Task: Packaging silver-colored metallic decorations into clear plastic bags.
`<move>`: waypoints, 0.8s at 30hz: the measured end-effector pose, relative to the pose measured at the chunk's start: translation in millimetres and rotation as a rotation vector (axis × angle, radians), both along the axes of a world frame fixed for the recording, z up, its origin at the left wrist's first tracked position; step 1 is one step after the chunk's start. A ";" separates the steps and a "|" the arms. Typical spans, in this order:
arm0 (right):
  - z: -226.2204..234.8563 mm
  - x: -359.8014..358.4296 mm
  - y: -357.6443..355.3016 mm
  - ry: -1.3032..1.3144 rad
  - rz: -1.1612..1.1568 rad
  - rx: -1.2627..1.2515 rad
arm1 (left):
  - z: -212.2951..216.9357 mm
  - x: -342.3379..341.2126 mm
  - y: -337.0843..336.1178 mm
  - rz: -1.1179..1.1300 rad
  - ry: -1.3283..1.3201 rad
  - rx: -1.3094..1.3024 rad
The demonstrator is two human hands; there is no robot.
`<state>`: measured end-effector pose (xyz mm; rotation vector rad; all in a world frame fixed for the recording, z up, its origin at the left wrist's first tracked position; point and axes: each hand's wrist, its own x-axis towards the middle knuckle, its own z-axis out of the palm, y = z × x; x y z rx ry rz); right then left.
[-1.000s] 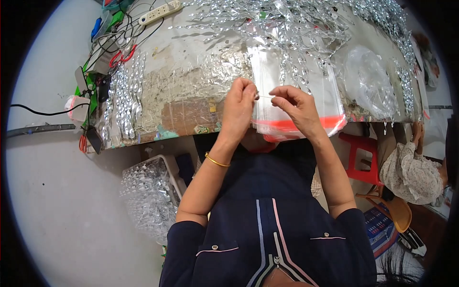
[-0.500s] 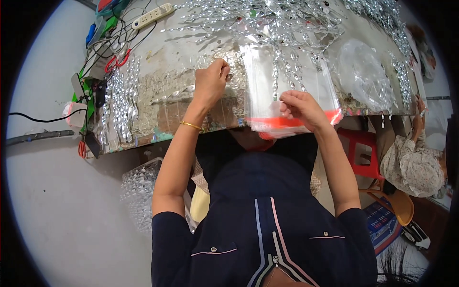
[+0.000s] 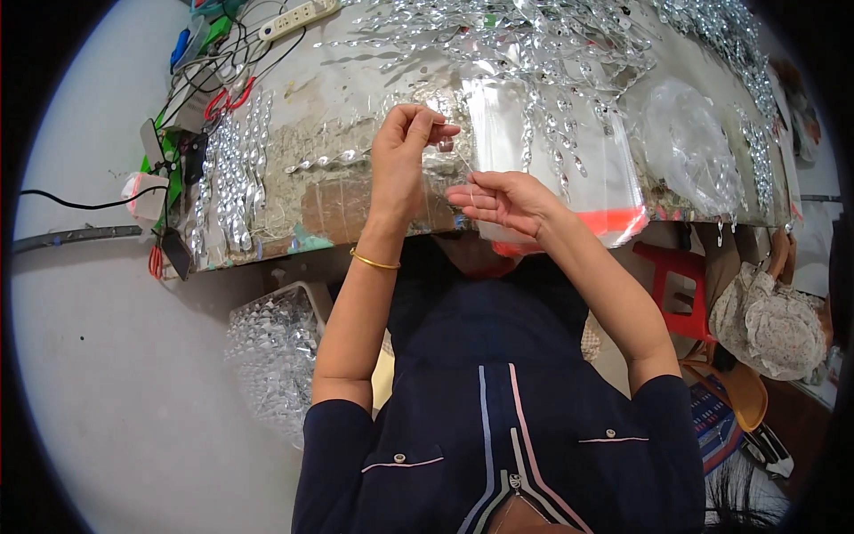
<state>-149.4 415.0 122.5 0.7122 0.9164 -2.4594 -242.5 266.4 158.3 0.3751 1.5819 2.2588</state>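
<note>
My left hand is raised above the table, thumb and index finger pinched. To its right, my right hand pinches thumb against index finger with the other fingers stretched out. A thin pale thread seems to run between both pinches; its ends are too fine to make out. Beside my right hand lies a stack of clear plastic bags with a red-orange band along the near edge. Twisted silver foil strips hang over the bags. One single silver strip lies left of my left hand.
Silver strips lie in rows at the table's left, near red-handled scissors, cables and a power strip. A crumpled clear bag lies right. Below stand a bin of silver pieces and a red stool. Another person sits at right.
My right hand has moved left off the bags, its outer fingers now extended. My left hand has shifted slightly right and turned. The two hands are closer, with a thread visible between them.
</note>
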 end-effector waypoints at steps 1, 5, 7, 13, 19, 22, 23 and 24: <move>-1.0 -1.5 -4.7 -0.027 -0.060 -0.055 | -1.4 -2.2 -3.4 -0.034 0.087 -0.082; -5.8 -10.2 -14.1 -0.057 -0.200 -0.238 | -11.1 33.3 -13.1 0.063 0.088 -0.185; -4.3 -14.3 -19.3 -0.084 -0.245 -0.211 | -28.5 54.5 -15.9 0.102 0.128 -0.182; -11.2 -15.0 -16.0 -0.075 -0.238 -0.222 | -50.8 90.6 -26.5 0.235 0.142 -0.264; -15.9 -12.3 -17.4 -0.025 -0.193 -0.152 | -60.4 97.9 -26.2 0.195 0.162 -0.268; -21.6 -10.3 -15.2 0.008 -0.167 -0.083 | -59.2 95.7 -24.2 0.163 0.124 -0.227; -22.2 -9.8 -14.2 0.011 -0.151 -0.051 | -57.5 93.1 -26.3 0.124 0.120 -0.219; -21.9 -9.7 -12.3 0.010 -0.151 -0.051 | -55.4 89.8 -28.2 0.084 0.116 -0.210</move>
